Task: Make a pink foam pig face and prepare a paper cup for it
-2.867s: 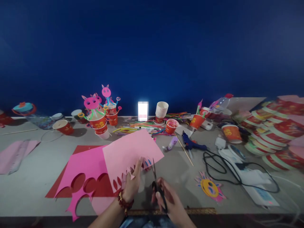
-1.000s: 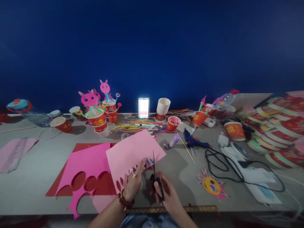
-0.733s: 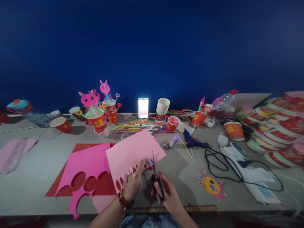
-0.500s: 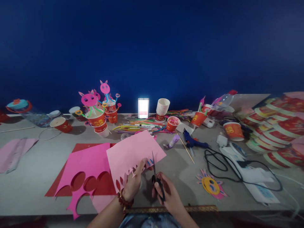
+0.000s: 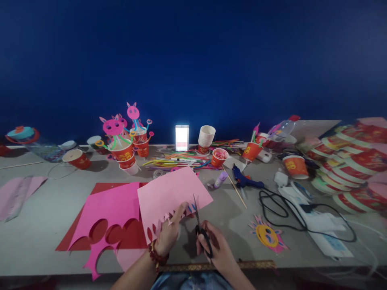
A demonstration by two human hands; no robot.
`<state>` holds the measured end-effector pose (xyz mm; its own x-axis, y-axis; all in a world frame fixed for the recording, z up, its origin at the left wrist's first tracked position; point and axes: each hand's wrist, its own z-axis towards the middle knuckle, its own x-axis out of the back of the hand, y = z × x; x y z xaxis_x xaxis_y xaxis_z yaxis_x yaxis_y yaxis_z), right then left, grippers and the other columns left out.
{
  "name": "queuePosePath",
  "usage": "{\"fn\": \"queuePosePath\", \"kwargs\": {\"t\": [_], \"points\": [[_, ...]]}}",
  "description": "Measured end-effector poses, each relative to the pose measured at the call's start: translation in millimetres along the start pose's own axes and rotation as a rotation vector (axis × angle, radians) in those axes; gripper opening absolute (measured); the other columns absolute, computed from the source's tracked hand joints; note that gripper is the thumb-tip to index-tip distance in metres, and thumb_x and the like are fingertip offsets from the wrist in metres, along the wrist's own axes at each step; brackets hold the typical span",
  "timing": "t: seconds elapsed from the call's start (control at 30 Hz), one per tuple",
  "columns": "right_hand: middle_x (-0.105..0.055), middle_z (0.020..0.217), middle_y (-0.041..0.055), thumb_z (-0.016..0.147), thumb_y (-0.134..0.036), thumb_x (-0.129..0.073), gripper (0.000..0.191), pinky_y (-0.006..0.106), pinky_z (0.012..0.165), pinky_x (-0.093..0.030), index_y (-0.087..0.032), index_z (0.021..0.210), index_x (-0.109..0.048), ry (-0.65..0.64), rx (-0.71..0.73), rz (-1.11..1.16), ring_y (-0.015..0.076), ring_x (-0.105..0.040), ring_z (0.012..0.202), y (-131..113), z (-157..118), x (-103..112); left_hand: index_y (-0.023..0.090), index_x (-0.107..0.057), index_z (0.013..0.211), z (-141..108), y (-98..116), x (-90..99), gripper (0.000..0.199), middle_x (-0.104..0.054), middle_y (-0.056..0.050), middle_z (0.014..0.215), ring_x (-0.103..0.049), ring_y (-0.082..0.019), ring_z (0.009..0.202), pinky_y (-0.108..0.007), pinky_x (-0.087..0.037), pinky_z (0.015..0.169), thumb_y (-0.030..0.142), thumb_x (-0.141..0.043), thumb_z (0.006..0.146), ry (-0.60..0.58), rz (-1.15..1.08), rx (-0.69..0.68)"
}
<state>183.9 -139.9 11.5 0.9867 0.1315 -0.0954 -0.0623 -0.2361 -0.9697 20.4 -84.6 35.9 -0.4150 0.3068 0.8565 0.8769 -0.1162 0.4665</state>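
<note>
Pale pink paper [image 5: 173,187] extends forward from the left hand [image 5: 167,235], which pinches its notched near edge, thumb on top, the other fingers mostly hidden. The right hand [image 5: 216,245] curls around the black handles of the scissors [image 5: 198,220], their blades crossing the sheet's near edge just beside small blue marks; whether they touch it I cannot tell. Beyond the sheet, a small red cup [image 5: 218,162] holds pink pieces. Pink animal figures [image 5: 113,127] stand up from red cups [image 5: 122,155] at left, and a lidded clear jar [image 5: 50,148] lies tilted, its contents blurred.
</note>
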Motion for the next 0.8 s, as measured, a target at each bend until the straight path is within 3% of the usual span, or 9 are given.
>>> {"fn": "queuePosePath", "kwargs": {"t": [0.13,0.3,0.47,0.8], "points": [[-0.048,0.053,-0.0070,0.078,-0.075,-0.056,0.054,0.019,0.036,-0.026,-0.024,0.077,-0.040,-0.010,-0.005,0.001,0.0073,-0.039,0.041,-6.3,-1.5,0.7,0.027,-0.045,0.144,-1.1,5.3,5.8,0.069,-0.072,-0.004,0.118,-0.070,-0.014,0.095,-0.025,-0.052,0.093,-0.005,-0.034,0.084,-0.092,-0.049,0.068],[-0.047,0.054,-0.0074,0.078,-0.074,-0.059,0.053,0.019,0.038,-0.031,-0.024,0.076,-0.040,-0.002,-0.013,0.029,0.0077,-0.040,0.041,-4.2,-2.3,-0.1,0.026,-0.043,0.145,-1.4,8.1,10.2,0.072,-0.058,-0.005,0.139,-0.064,-0.014,0.113,-0.023,-0.048,0.097,-0.007,-0.032,0.083,-0.120,-0.015,0.055],[-0.043,0.054,-0.0081,0.075,-0.074,-0.061,0.054,0.021,0.043,-0.039,-0.024,0.074,-0.040,0.017,0.013,0.053,0.0083,-0.042,0.041,5.1,-1.3,2.1,0.029,-0.044,0.145,-1.3,8.3,13.1,0.071,-0.064,-0.005,0.132,-0.065,-0.015,0.113,-0.024,-0.047,0.097,-0.004,-0.037,0.082,-0.163,0.051,0.095],[-0.042,0.055,-0.0077,0.073,-0.073,-0.064,0.055,0.022,0.045,-0.040,-0.023,0.070,-0.040,-0.009,-0.027,0.029,0.0081,-0.040,0.043,-21.5,-8.6,6.7,0.032,-0.050,0.140,-1.0,2.6,4.4,0.066,-0.064,-0.003,0.132,-0.066,-0.016,0.111,-0.026,-0.048,0.098,0.000,-0.045,0.082,-0.046,0.112,0.013]]}}
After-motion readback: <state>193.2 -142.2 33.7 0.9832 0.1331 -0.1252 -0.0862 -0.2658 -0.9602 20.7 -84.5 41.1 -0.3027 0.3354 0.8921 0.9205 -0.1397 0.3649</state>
